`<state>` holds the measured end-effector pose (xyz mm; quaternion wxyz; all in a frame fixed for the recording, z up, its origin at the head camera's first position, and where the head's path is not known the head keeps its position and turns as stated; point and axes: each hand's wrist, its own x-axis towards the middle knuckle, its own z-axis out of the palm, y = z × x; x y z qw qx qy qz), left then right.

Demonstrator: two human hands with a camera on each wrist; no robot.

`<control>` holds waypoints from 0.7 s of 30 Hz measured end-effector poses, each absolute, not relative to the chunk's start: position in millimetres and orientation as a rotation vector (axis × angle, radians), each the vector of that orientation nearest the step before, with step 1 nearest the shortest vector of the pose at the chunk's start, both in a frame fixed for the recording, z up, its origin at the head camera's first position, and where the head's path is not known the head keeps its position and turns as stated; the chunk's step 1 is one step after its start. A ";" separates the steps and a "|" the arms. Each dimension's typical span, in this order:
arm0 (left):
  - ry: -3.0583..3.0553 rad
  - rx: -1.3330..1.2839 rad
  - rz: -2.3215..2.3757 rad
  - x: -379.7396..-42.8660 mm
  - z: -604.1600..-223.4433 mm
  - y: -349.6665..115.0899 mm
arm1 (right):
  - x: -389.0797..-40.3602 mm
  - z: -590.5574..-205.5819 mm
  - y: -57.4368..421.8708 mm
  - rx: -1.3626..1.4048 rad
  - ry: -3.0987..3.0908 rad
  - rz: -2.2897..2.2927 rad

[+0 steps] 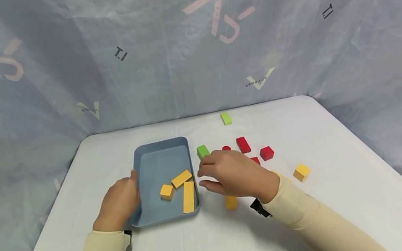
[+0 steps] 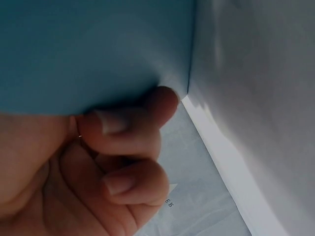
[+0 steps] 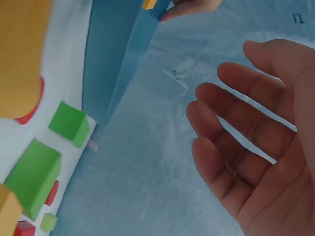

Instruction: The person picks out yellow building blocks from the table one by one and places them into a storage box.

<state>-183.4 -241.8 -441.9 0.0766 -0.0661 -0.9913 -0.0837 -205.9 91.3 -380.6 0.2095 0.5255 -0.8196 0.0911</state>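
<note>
My left hand (image 1: 119, 200) grips the left wall of a blue-grey tray (image 1: 153, 165) that lies on the table. In the left wrist view its curled fingers (image 2: 130, 184) are at the tray's edge. Inside the tray are a yellow cube (image 1: 167, 192), a short yellow block (image 1: 182, 179) and a longer yellow block (image 1: 189, 197). Just right of the tray hovers my right hand (image 1: 232, 174), empty, its fingers loosely bent in the right wrist view. Below it a yellow block (image 1: 231, 202) is partly covered; a green block (image 1: 202, 151) lies just beyond its fingers.
Farther right are a red block (image 1: 243, 145), a red cube (image 1: 267, 153), a yellow cube (image 1: 301, 172) and a red round piece (image 1: 226, 148). A light green block (image 1: 226, 118) lies near the table's far edge. Grey printed sheeting (image 1: 165, 83) hangs behind the table.
</note>
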 end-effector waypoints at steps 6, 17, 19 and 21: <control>-2.953 -0.193 -0.226 -184.1 -440.6 -238.8 | -201.2 -388.0 101.2 1.468 -2.337 0.272; -2.963 -0.182 -0.229 -185.9 -436.6 -237.8 | -196.3 -413.5 114.7 1.408 -2.386 0.202; -2.968 -0.182 -0.231 -183.9 -437.5 -238.8 | -195.8 -417.7 115.2 1.388 -2.416 0.188; -2.976 -0.185 -0.225 -180.5 -440.2 -240.5 | -194.3 -421.8 114.5 1.370 -2.456 0.171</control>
